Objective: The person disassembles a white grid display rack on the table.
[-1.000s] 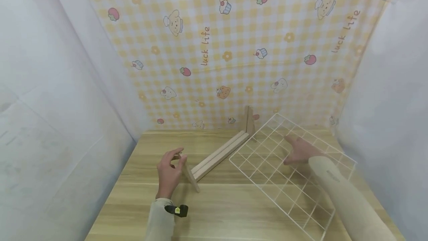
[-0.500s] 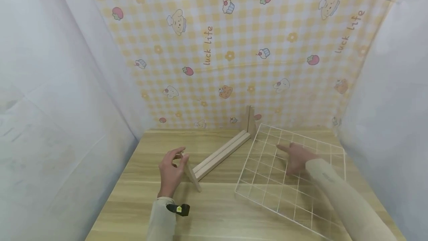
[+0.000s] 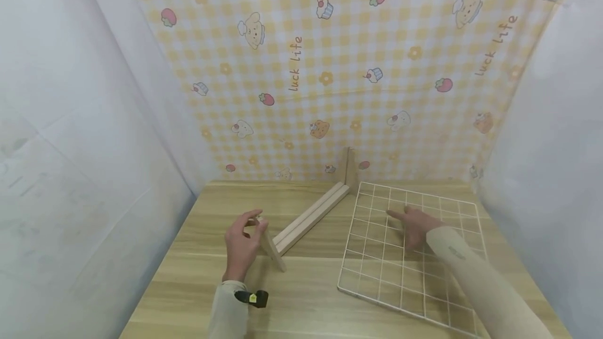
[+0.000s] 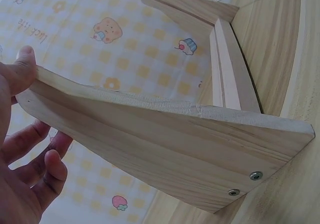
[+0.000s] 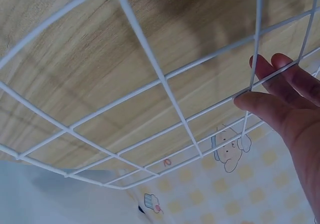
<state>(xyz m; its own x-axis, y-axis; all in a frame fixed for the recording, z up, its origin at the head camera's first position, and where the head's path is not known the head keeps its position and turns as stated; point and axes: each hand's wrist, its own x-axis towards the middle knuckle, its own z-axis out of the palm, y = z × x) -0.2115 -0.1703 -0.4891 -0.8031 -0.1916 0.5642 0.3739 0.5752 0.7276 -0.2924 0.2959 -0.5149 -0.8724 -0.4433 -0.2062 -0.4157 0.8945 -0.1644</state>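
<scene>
The left hand (image 3: 241,245) holds the near end piece of a wooden stand (image 3: 301,218), which lies on the counter (image 3: 306,297). In the left wrist view the thumb (image 4: 22,67) presses on the top edge of this triangular end piece (image 4: 165,149), and the other fingers (image 4: 47,166) are curled loosely behind it, so the hand grasps the wood between thumb and fingers. From the hand, the long rail of the stand runs toward 1 o'clock, to a second upright end piece (image 3: 350,167) near the checked cloth (image 3: 330,67) at the back.

The right hand (image 3: 416,224) rests on a white wire grid (image 3: 377,271), which lies on the counter at 3 o'clock from the stand, just beside its far end. The fingers (image 5: 287,94) are nearly straight and lie against the wires; the index finger (image 3: 395,215) points toward 9 o'clock. The hand is released, it does not grasp the grid. Both sleeves are a pale beige colour.
</scene>
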